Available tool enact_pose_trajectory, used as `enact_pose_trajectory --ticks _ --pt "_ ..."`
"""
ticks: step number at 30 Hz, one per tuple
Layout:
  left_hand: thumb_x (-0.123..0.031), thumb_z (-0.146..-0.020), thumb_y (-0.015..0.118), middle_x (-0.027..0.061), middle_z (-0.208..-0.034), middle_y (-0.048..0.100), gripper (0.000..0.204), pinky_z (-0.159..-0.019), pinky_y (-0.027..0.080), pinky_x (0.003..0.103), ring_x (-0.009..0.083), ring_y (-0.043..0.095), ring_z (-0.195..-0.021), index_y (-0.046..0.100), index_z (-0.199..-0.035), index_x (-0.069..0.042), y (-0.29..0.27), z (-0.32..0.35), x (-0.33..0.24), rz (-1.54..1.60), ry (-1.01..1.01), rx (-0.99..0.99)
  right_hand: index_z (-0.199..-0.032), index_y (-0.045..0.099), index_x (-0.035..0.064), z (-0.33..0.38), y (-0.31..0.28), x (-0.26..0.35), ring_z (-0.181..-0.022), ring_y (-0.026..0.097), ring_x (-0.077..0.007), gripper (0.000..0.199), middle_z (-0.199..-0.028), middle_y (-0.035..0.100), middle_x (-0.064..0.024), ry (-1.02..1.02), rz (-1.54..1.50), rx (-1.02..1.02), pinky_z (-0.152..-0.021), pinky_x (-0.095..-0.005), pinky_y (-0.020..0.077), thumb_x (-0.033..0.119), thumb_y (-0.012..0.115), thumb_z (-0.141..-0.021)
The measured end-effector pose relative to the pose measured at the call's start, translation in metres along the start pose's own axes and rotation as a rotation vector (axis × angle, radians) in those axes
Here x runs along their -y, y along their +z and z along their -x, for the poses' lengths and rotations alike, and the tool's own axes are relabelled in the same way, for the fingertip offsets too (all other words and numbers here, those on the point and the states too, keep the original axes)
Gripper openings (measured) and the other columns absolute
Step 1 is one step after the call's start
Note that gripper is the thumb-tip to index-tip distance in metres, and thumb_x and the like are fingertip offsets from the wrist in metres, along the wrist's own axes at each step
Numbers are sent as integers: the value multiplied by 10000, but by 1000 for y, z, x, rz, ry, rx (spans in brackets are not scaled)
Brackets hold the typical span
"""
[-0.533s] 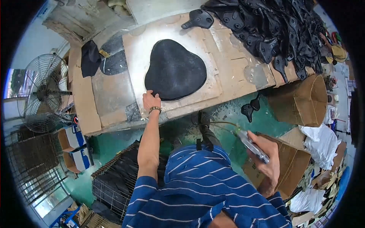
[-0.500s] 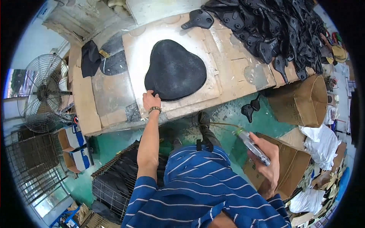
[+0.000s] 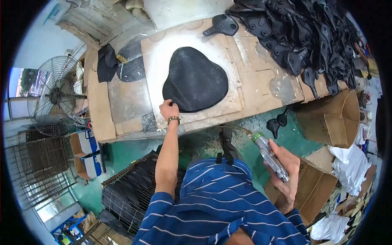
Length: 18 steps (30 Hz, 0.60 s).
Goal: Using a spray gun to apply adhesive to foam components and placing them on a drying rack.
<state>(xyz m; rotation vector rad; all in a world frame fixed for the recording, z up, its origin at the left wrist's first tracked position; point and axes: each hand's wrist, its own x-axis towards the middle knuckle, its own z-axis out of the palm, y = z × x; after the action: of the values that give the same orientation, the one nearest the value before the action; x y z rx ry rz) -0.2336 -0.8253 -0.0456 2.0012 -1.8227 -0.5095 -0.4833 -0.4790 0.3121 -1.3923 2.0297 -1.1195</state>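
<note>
Black three-lobed pad [image 3: 196, 80] | left hand [image 3: 169, 111] pinches its edge, likely to steady it | right hand [image 3: 289, 165] grips silver green-collared metal tool [image 3: 269, 156] aside

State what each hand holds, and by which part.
Right hand: a metal tool, by its body. Left hand touches the black pad at its near-left edge; whether gripped cannot be told.

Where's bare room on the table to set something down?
Cardboard between the black pad and the black pile; also left of the white-dusted sheet, below the black fabric. Crowded: far right under the pile, and the pad's lower-left edge, at the left hand.
</note>
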Motion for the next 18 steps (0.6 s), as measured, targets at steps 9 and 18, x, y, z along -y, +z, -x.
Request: enact_pose_trajectory --ticks 9,18 --pt "39 -856 629 96 -873 643 77 -909 573 515 273 633 -813 600 -854 -33 26 -42 -16 1678 -883 291 -1386 657 -13 -3 -17 2 -815 692 -264 668 -947 713 -159 29 -16 -85 -770 -315 535 -112 763 -733" --pt "-61 -685 555 120 -890 662 47 -1015 528 581 366 659 -939 541 -671 -104 -38 -72 -56 2124 -571 351 -1389 637 -36 -3 -22 15 -844 696 -273 605 -975 718 -180 -71 -39 23 -811 -328 537 -30 774 -799"
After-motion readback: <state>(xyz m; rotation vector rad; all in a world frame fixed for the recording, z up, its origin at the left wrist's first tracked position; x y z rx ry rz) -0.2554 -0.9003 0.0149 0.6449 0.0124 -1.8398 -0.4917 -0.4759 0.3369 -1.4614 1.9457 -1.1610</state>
